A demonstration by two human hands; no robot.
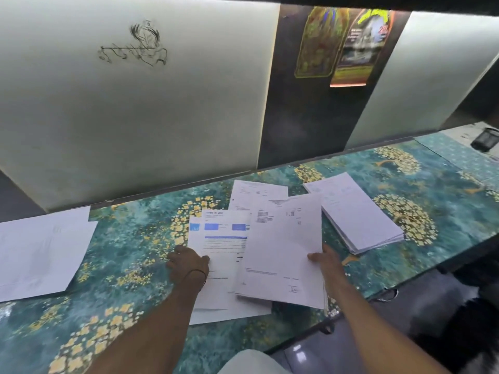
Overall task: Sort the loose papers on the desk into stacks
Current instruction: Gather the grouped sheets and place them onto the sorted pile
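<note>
Loose white sheets lie in the middle of the desk (129, 255), which has a teal and gold floral cover. My right hand (324, 259) pinches the right edge of a mostly blank printed sheet (283, 249) and holds it slightly lifted over the pile. My left hand (189, 261) pinches the left edge of a sheet with blue boxes (224, 238). Another printed sheet (256, 193) lies behind them. A thick neat stack (356, 211) sits to the right. Two overlapping sheets (40, 252) lie at the far left.
A white wall panel with a pen sketch (135, 44) stands right behind the desk. Colourful posters (348, 44) hang on a dark strip. A black object (484, 140) sits at the far right. The desk's front edge (359, 298) runs diagonally past my right arm.
</note>
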